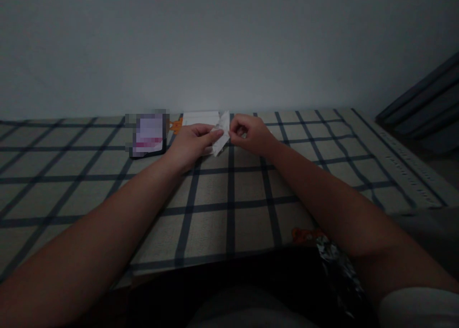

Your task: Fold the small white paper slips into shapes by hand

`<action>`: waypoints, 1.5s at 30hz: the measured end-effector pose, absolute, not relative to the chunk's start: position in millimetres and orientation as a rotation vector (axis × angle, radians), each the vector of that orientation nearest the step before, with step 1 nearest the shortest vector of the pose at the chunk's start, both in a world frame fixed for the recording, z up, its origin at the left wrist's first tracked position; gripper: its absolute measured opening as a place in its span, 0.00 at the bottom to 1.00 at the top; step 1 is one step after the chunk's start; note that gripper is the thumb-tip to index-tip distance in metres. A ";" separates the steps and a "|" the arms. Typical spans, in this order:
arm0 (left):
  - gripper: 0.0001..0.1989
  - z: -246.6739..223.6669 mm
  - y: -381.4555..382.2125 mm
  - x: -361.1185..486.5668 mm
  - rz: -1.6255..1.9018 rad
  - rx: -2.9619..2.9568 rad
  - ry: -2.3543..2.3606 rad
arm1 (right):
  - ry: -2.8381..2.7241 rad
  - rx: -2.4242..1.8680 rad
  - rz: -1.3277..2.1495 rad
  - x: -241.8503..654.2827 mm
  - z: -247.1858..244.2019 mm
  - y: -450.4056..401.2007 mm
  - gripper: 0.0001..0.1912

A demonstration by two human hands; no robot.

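My left hand (191,144) pinches a piece of folded white paper (223,136) between thumb and fingers, a little above the table. On the right, my right hand (251,133) has its fingers curled, with thumb and fingertips closed at the paper's right edge. The paper stands at a slant between both hands, and its lower left part is covered by my left thumb. Behind my left hand lies a flat white sheet or pad (201,117), partly hidden by the fingers.
A phone or tablet with a lit, blurred screen (148,132) lies left of my hands. Beside it is an orange shape (176,125). The checked tablecloth (211,189) reaches the wall. Crinkled shiny plastic (339,270) and something orange (304,235) are at the near edge.
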State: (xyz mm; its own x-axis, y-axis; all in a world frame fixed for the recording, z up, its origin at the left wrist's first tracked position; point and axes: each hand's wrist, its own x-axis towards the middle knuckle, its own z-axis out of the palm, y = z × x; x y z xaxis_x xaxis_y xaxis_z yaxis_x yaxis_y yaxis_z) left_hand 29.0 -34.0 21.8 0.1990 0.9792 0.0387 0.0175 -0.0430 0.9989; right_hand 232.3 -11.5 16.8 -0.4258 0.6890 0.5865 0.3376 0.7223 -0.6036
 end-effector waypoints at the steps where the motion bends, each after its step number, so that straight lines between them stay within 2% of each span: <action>1: 0.17 22.8 -34.6 29.2 1.093 1.346 1.064 | -2.010 -0.783 0.576 232.0 15.4 -10.6 0.09; 5: 0.18 27.2 -36.4 29.7 1.128 1.358 1.093 | -1.908 -0.775 0.846 231.4 9.4 -5.4 0.17; 9: 0.18 26.6 -36.2 29.2 1.135 1.418 1.072 | -1.911 -0.824 0.935 231.1 5.9 -2.2 0.21; 17: 0.18 21.7 -34.0 28.7 1.172 1.521 1.103 | -1.897 -0.819 0.976 230.8 6.8 -2.7 0.16; 32: 0.21 21.4 -35.4 28.7 1.058 1.377 1.098 | -1.877 -0.867 1.054 229.8 9.2 -3.1 0.12; 39: 0.19 20.9 -33.0 26.9 1.044 1.378 1.090 | -1.879 -0.821 1.046 231.6 9.0 -4.2 0.19; 45: 0.19 18.8 -31.8 28.9 1.094 1.339 1.093 | -1.890 -0.823 1.014 231.4 9.5 -5.6 0.19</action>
State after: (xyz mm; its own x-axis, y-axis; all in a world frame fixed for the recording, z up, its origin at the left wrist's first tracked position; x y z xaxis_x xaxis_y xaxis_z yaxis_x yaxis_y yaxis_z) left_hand 28.9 -31.8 18.8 0.1673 0.9853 0.0347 0.0346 -0.0411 0.9986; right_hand 231.4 -5.6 9.5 -0.4507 0.8205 0.3517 0.1606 0.4621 -0.8722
